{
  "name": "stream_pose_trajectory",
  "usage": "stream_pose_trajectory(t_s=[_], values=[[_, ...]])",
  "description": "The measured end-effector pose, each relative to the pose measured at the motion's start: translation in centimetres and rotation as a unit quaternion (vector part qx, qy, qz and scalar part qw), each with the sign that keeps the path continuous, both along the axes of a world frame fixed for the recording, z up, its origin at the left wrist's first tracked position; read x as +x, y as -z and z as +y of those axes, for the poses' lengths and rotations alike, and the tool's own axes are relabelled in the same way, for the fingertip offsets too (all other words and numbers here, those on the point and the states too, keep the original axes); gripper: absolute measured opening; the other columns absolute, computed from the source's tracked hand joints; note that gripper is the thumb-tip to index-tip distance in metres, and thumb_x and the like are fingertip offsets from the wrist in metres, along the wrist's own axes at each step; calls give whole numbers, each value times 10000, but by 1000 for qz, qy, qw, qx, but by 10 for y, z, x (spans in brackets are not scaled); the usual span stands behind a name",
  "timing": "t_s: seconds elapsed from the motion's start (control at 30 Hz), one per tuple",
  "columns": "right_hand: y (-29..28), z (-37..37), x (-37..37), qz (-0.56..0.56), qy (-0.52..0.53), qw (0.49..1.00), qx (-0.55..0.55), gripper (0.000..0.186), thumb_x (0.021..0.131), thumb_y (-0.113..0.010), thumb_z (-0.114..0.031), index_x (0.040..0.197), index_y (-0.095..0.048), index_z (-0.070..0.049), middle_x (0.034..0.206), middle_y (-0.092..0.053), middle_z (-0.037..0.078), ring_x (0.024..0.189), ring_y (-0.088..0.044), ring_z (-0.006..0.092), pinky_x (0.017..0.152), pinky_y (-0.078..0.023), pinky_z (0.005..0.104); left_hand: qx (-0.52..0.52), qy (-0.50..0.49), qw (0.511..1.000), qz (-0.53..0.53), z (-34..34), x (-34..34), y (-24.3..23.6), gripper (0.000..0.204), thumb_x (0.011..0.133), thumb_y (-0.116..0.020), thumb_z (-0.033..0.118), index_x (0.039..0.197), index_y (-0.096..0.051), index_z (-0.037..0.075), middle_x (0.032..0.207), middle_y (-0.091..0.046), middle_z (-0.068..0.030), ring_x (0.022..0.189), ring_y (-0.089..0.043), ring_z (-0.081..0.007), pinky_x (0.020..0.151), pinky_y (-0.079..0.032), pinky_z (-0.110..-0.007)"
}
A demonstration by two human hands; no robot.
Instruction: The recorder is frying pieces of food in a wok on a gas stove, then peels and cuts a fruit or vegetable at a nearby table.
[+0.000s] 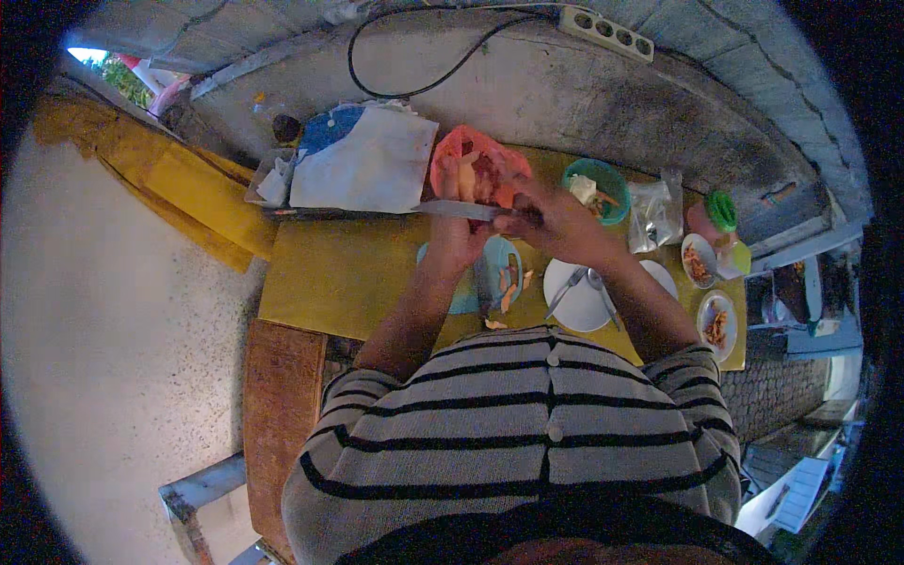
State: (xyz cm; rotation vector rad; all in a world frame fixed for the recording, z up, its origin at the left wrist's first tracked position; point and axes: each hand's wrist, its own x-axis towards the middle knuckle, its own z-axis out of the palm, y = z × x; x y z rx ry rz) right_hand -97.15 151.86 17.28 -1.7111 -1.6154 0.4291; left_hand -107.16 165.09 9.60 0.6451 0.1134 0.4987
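Observation:
My right hand [541, 215] is closed on a knife [452, 209], whose blade points left across my left hand [459, 235]. The left hand is raised beside it with fingers curled; what it holds is blurred and partly hidden by the blade. Behind both hands sits a red plastic bag [457, 141], its mouth spread, with pale and reddish contents I cannot make out. Below my forearms a light blue cutting board [466, 299] lies on the yellow table [315, 278], with several orange-brown strips [508, 282] on and beside it.
White paper sheets [363, 160] lie back left. At right stand a white plate [576, 306] with cutlery, a teal bowl [617, 179], a clear plastic bag [654, 221], a green-lidded jar [720, 212] and two small dishes [718, 325] of orange food. A power strip [607, 35] sits above.

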Motion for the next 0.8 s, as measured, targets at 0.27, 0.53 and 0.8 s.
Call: stream_pose_trajectory(t_s=[0.27, 0.53, 0.8], values=[[-12, 4, -2, -108, -1, 994, 21, 697, 813, -629, -277, 1386, -269, -111, 689, -604, 139, 567, -584, 286, 550, -449, 369, -11, 40, 999, -8, -9, -8, -9, 510, 939, -302, 489, 1250, -413, 100, 1095, -539, -85, 829, -578, -177, 619, -518, -279], [1, 7, 8, -150, 2, 986, 72, 649, 818, -617, -282, 1366, -315, -107, 716, -611, 148, 608, -596, 314, 560, -456, 381, -14, -7, 996, 84, -13, 1, 0, 596, 830, -354, 681, 1001, -512, 133, 720, -508, 15, 567, -480, -72, 415, -333, -220], [-4, 9, 8, -121, -7, 984, 133, 568, 827, -613, -260, 1333, -385, -137, 732, -618, 157, 618, -604, 311, 566, -459, 379, 20, -61, 995, 72, -14, 7, 14, 561, 859, -335, 644, 1027, -485, 130, 742, -549, -29, 598, -528, -152, 506, -421, -294]])
